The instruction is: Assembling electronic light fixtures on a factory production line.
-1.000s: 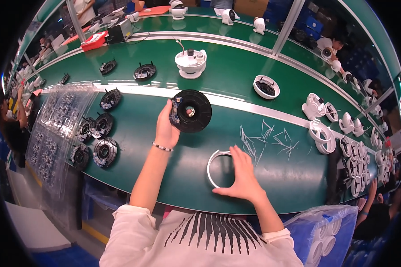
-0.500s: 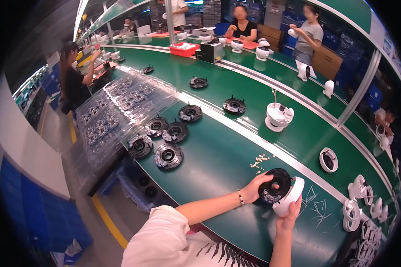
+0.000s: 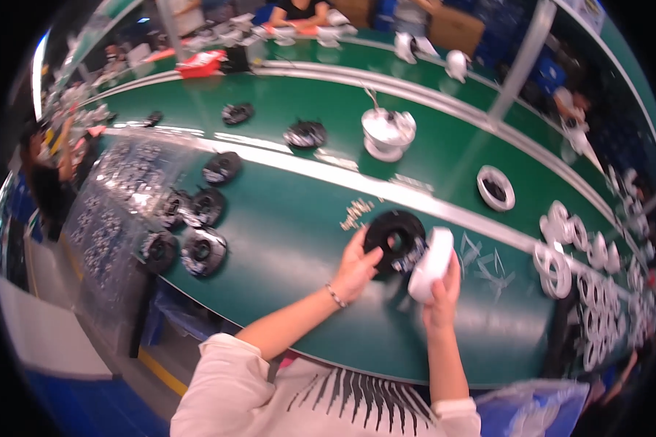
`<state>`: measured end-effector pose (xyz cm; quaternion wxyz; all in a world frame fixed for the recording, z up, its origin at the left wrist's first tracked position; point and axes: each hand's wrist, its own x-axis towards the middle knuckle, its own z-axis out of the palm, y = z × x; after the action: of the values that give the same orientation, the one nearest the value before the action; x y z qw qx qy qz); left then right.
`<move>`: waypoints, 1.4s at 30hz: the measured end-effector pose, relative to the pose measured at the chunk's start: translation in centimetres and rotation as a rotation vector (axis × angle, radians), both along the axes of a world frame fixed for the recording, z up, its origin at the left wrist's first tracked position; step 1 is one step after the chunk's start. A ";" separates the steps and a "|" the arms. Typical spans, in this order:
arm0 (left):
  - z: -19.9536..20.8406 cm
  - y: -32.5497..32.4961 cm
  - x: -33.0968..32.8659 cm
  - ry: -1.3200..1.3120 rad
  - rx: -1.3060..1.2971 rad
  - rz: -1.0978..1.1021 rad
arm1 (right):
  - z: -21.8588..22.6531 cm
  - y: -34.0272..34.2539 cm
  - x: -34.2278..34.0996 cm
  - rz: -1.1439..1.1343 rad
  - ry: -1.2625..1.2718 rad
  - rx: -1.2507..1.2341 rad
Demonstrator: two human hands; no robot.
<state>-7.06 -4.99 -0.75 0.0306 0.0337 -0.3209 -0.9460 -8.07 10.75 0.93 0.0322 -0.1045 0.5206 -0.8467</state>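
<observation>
My left hand (image 3: 357,268) grips a black round disc-shaped part (image 3: 383,231) by its near left edge, thumb on its face. The disc has a hole in the middle and pale wiring or small components along its lower right side. In my right hand (image 3: 443,293) is a white plastic ring-shaped shell (image 3: 431,264), turned nearly edge-on. Disc and shell are held side by side above the green table (image 3: 291,240), close at the disc's lower right. Just beyond the disc lies a scatter of small beige pieces (image 3: 357,213). Thin white strips (image 3: 485,262) lie right of the shell.
Several black discs (image 3: 205,251) lie at the left beside clear plastic trays (image 3: 116,197) of small parts. A white round housing (image 3: 388,135) and a white ring with a dark inside (image 3: 496,188) stand on the conveyor. White rings (image 3: 554,269) crowd the right. Co-workers sit beyond.
The view has swung to the right and downward. The black disc and white shell, overlapping before, are now slightly apart, with the disc's face turned more toward me.
</observation>
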 end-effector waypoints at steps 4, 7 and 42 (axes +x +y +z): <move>0.2 0.6 1.0 0.048 -0.047 -0.164 | 0.9 -1.0 0.2 -0.020 0.106 0.096; 0.9 -0.1 1.1 0.013 -0.069 -0.480 | -0.3 -1.0 -0.2 -0.071 0.200 0.284; 1.6 0.8 1.3 -0.090 0.101 -0.328 | 1.6 -1.5 1.6 -0.051 0.665 0.943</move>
<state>-5.78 -4.18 0.88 -0.1400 0.0245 -0.2754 -0.9507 -6.46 9.29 2.55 -0.1105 -0.3268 0.8264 -0.4451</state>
